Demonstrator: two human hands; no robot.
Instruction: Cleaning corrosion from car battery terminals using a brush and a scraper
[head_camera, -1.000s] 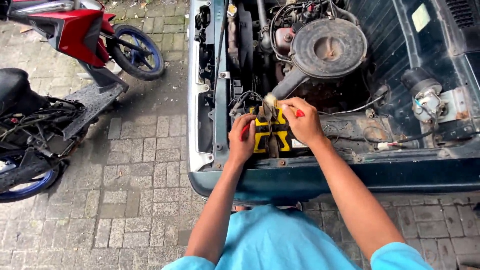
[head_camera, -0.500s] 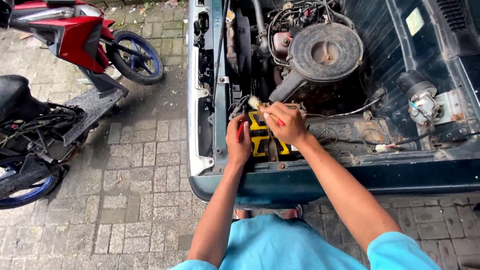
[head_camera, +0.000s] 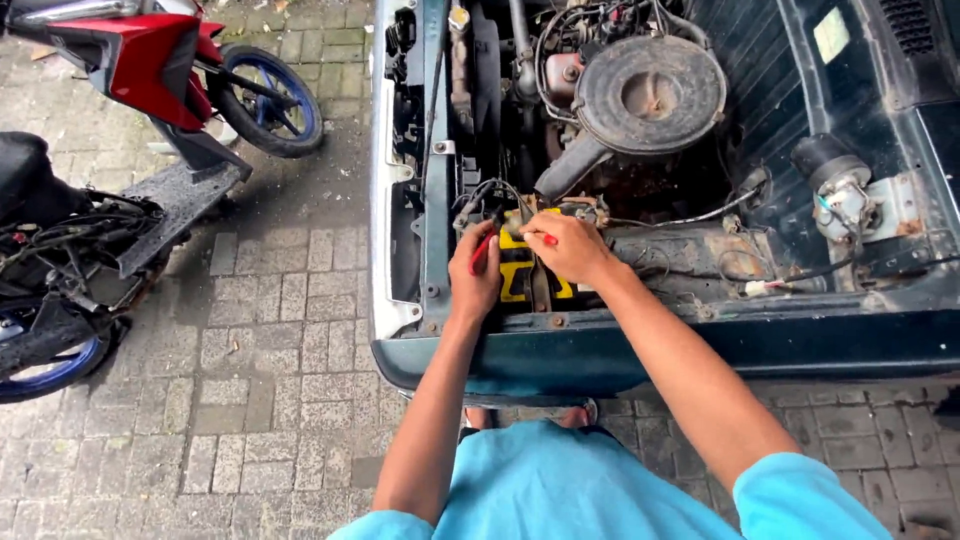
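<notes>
Battery: the yellow and black battery (head_camera: 520, 272) sits in the front left corner of the open engine bay, just behind the dark green front panel (head_camera: 700, 340), and your two hands cover much of its top.
Red tool: a thin red handle (head_camera: 483, 250) shows at your left hand, and another red tip pokes out by your right fingers; you cannot tell from here whether they are one tool or two.
Left hand: your left hand (head_camera: 474, 275) rests on the battery's left side, fingers curled shut around the red handle.
Right hand: your right hand (head_camera: 565, 245) lies on the battery's far edge, fingers pinched together at a terminal; what they pinch is hidden.
Cables: dark cables (head_camera: 485, 195) loop down to the battery just beyond your hands.
Air cleaner: the round, rusty air cleaner (head_camera: 650, 95) stands further back, well apart from your hands.
Ground: grey paving bricks (head_camera: 280, 330) run to your left.
Motorbikes: a red motorbike (head_camera: 150, 70) with a blue-rimmed wheel and a black one (head_camera: 50, 250) are parked there.
</notes>
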